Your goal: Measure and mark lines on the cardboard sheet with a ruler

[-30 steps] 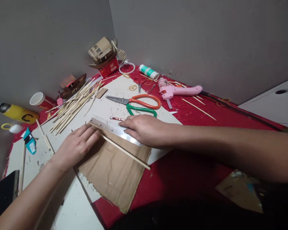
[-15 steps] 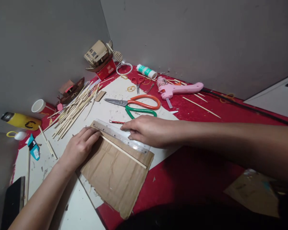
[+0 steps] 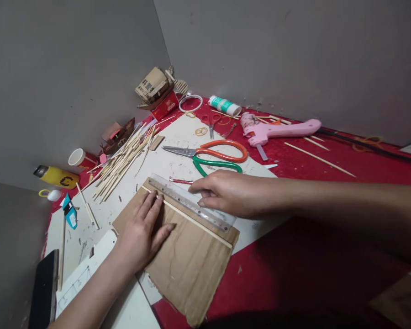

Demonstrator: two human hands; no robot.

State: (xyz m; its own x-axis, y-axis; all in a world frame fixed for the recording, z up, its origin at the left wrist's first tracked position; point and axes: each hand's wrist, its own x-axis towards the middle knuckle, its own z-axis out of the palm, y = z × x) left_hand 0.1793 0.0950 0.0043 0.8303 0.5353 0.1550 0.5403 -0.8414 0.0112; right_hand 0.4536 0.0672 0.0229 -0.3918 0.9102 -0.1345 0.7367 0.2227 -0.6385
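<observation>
My left hand lies flat on a piece of brown cardboard, fingers spread. Its fingertips rest on a thin wooden stick that runs across the cardboard near its far edge. A clear plastic ruler lies alongside the stick, overlapping the cardboard's edge. Over the ruler's far side is my right hand, index finger and thumb apart and the other fingers curled under. Its index fingertip is beside the end of a red pencil; whether they touch I cannot tell.
Large scissors with orange and green handles lie beyond the pencil. A pink glue gun sits to the right, its black cord trailing. At left are a heap of sticks, a teal cutter, a yellow bottle and a phone.
My left hand has shifted along the stick and spread out flat. The stick lies closer to the ruler's far-left end. The camera view has turned, moving the scene rightward.
</observation>
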